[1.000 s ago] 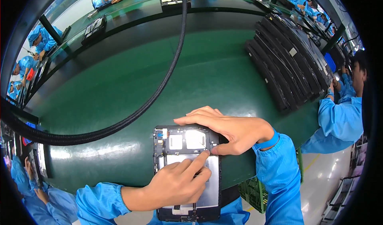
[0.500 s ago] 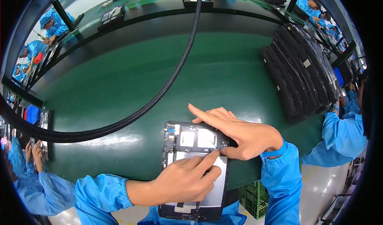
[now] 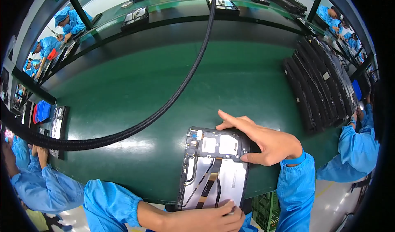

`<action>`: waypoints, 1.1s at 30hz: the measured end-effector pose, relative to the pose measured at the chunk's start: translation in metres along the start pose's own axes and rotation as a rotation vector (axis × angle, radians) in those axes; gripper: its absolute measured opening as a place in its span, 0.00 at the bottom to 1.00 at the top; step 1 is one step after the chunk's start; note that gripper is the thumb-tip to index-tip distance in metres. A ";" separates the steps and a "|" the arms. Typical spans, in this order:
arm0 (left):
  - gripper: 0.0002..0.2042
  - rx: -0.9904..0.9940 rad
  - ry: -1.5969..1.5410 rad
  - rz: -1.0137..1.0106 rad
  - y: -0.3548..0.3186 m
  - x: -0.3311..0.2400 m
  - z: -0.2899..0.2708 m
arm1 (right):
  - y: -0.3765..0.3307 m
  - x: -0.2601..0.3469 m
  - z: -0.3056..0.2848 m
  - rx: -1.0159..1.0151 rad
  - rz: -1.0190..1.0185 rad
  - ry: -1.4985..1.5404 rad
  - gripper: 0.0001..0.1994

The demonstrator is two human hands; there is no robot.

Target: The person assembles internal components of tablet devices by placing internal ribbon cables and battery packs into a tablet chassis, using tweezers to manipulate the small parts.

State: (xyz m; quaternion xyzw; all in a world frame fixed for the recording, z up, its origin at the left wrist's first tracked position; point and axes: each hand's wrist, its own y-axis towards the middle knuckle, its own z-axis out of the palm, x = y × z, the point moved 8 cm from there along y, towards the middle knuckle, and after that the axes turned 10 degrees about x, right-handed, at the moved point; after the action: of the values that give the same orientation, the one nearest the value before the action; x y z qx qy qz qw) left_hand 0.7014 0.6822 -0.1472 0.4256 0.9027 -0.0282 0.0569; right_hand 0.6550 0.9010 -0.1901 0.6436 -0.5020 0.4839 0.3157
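Note:
An opened tablet (image 3: pixel 233 183) lies near the front edge of the green table, its inside facing up. A dark board with two pale metal shields (image 3: pixel 228 144) fills its far end. Flat cables, one broad and black with gold bands (image 3: pixel 210 183), run over the silvery part below. With its thumb on the tablet's right edge, my right hand (image 3: pixel 271 144) grips the far right corner; its other fingers reach past the far edge. Across the near end lies my left hand (image 3: pixel 210 220), fingers bent over that end and hiding it.
Black trays (image 3: pixel 319 86) stand stacked at the right. A thick black hose (image 3: pixel 164 108) arches over the table from the left. Blue bins (image 3: pixel 42 110) and another device (image 3: pixel 59 127) sit at the left, beside a co-worker's hands (image 3: pixel 41 154). A green crate (image 3: pixel 265 211) is below the table edge.
My left hand has drawn back from the tablet's middle to its near end, uncovering the flat cables. My right hand keeps its hold at the corner. The whole view has shifted slightly.

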 end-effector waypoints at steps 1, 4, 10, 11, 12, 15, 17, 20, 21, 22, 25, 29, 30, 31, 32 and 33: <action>0.20 -0.048 0.005 -0.035 0.000 0.005 0.004 | 0.001 0.000 -0.001 0.005 -0.004 -0.003 0.58; 0.18 -0.145 -0.009 -0.145 0.004 0.029 0.009 | 0.002 0.005 -0.022 -0.241 -0.040 -0.183 0.52; 0.13 -0.394 -0.125 -0.361 -0.015 0.066 -0.005 | 0.013 0.008 -0.025 -0.481 -0.052 -0.433 0.22; 0.13 -0.405 -0.126 -0.363 -0.024 0.071 -0.005 | 0.013 0.011 -0.021 -0.501 -0.031 -0.456 0.18; 0.12 -0.462 -0.077 -0.412 -0.039 0.081 -0.009 | 0.013 0.010 -0.018 -0.506 -0.015 -0.468 0.18; 0.10 -0.516 0.022 -0.625 -0.086 0.107 -0.008 | 0.018 0.009 -0.015 -0.510 0.004 -0.453 0.19; 0.10 -0.524 0.063 -0.770 -0.107 0.120 -0.005 | 0.017 0.010 -0.017 -0.516 0.029 -0.435 0.19; 0.11 -0.580 -0.074 -0.877 -0.129 0.131 -0.006 | 0.019 0.011 -0.015 -0.504 0.018 -0.455 0.18; 0.11 -0.577 -0.076 -0.877 -0.128 0.131 -0.005 | 0.020 0.010 -0.015 -0.502 0.023 -0.445 0.18; 0.11 -0.578 -0.070 -0.863 -0.125 0.130 -0.004 | 0.020 0.010 -0.016 -0.498 0.026 -0.438 0.17; 0.11 -0.576 -0.066 -0.848 -0.125 0.127 -0.004 | 0.018 0.010 -0.015 -0.499 0.031 -0.436 0.15; 0.12 -0.606 -0.129 -0.851 -0.126 0.129 -0.001 | 0.019 0.009 -0.015 -0.498 0.029 -0.439 0.15; 0.12 -0.619 -0.155 -0.860 -0.126 0.130 -0.001 | 0.019 0.009 -0.014 -0.495 0.023 -0.448 0.15; 0.12 -0.618 -0.155 -0.860 -0.125 0.130 -0.002 | 0.019 0.010 -0.014 -0.492 0.017 -0.456 0.16; 0.12 -0.605 -0.149 -0.866 -0.124 0.129 -0.003 | 0.019 0.010 -0.014 -0.493 0.017 -0.455 0.16; 0.12 -0.593 -0.142 -0.871 -0.123 0.129 -0.003 | 0.019 0.010 -0.014 -0.493 0.017 -0.456 0.16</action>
State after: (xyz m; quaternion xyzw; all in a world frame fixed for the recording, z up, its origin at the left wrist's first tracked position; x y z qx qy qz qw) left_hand 0.5249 0.7028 -0.1600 -0.0260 0.9590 0.1783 0.2189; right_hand 0.6329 0.9044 -0.1772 0.6352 -0.6670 0.1939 0.3375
